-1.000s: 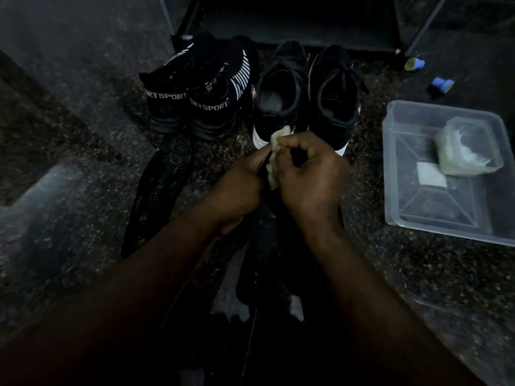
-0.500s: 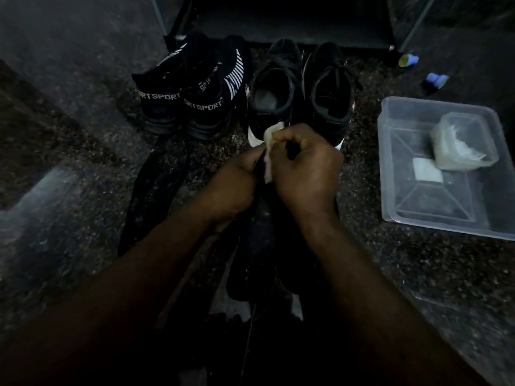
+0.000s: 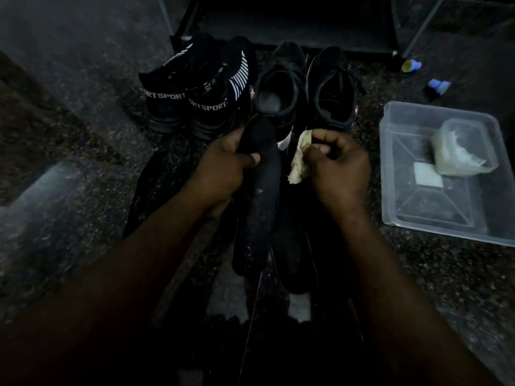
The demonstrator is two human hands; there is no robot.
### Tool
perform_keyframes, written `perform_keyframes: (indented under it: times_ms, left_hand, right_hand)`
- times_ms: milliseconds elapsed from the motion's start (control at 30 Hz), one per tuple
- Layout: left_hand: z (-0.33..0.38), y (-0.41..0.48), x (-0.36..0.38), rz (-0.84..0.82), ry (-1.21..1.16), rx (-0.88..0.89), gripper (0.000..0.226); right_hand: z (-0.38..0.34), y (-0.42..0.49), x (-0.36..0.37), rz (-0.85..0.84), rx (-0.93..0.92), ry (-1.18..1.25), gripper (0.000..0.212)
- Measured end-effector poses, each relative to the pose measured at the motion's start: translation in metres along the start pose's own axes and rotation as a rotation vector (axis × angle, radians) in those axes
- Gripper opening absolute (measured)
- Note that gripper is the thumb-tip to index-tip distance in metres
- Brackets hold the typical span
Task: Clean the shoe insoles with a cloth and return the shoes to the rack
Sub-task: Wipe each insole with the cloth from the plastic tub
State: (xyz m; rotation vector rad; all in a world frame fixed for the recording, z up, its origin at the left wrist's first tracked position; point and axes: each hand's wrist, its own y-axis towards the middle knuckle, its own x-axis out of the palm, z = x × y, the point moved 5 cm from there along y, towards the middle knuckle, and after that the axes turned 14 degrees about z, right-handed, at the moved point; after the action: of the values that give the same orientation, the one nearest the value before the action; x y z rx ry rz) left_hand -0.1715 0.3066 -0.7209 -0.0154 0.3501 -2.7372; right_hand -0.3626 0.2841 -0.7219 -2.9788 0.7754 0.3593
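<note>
Through the head camera I look down on a dim, speckled stone floor where a person works with bare hands. The left hand has its thumb and fingers curled round the far end of a black insole. It holds the insole lengthwise with the near end pointing back toward me, which I judge presents the flat face for wiping. The right hand has its fingers bunched tightly, pinching a crumpled pale cloth just right of the insole and apart from it, seemingly between strokes. Two more dark insoles lie on the floor, one to the left and one under the held insole. I cannot tell whether they are clean. Beyond the hands, two black pairs stand side by side with their openings toward me: slip-on shoes lettered SPORT on the left and lace-up shoes on the right. Both wait just in front of the dark rack at the far edge. A clear plastic tub sits within reach on the right and holds a small container. None of the shoes has been returned to the rack yet.
</note>
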Motion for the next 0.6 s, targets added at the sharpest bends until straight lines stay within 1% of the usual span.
perform_keyframes:
  times_ms: [67,100,200,300,433,500,533,600]
  left_hand:
    - [-0.005,0.002,-0.004,0.08,-0.084,-0.081,0.03]
    - [-0.006,0.001,-0.005,0.097,-0.116,-0.12,0.025]
    - [-0.008,-0.002,-0.005,0.11,-0.154,-0.178,0.017]
    - [-0.011,0.0,-0.006,0.107,-0.158,-0.196,0.016]
    - [-0.013,-0.002,-0.006,0.099,-0.2,-0.25,0.028]
    - [-0.012,-0.004,-0.005,0.061,-0.243,-0.287,0.031]
    - [-0.01,-0.006,-0.004,0.01,-0.268,-0.314,0.032]
    - [-0.008,-0.012,-0.001,-0.142,-0.293,-0.37,0.035]
  right_hand:
    - [0.003,-0.006,0.008,-0.144,0.129,0.108,0.019]
    - [0.003,-0.011,0.012,-0.197,0.154,0.128,0.018]
    - [0.004,-0.019,0.018,-0.247,0.111,0.079,0.017]
    - [0.005,-0.024,0.025,-0.299,0.085,0.072,0.015]
    - [0.01,-0.028,0.03,-0.346,0.126,0.099,0.015]
    - [0.012,-0.026,0.029,-0.329,0.143,0.087,0.016]
    - [0.012,-0.024,0.028,-0.304,0.149,0.086,0.016]
    - [0.01,-0.02,0.024,-0.232,0.173,0.107,0.015]
